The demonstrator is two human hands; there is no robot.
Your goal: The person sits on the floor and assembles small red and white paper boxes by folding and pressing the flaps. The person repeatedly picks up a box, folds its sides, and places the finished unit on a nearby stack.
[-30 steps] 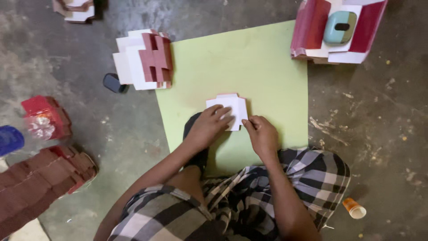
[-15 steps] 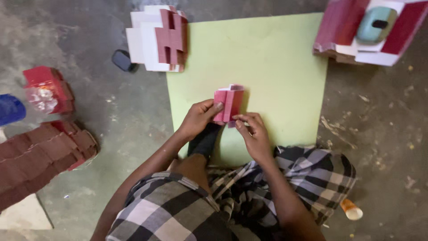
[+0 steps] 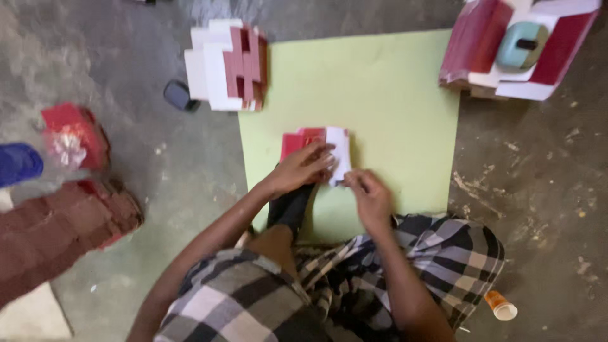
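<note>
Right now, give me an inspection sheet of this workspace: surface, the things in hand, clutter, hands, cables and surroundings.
Surface: light green sheet spread on a grey concrete floor, debris specks to its right.
Things in hand: a folded red and white card piece lies on the sheet.
Clutter: stack of red and white cards at the sheet's top left corner; red and white pile with a teal object top right; dark small object; orange cup; red packet; dark red stack at left.
Hands: left hand presses on the card piece; right hand touches its lower edge with the fingers.
Cables: nothing seen.
Surroundings: the person's checked cloth covers the lap; blue object at far left.
</note>
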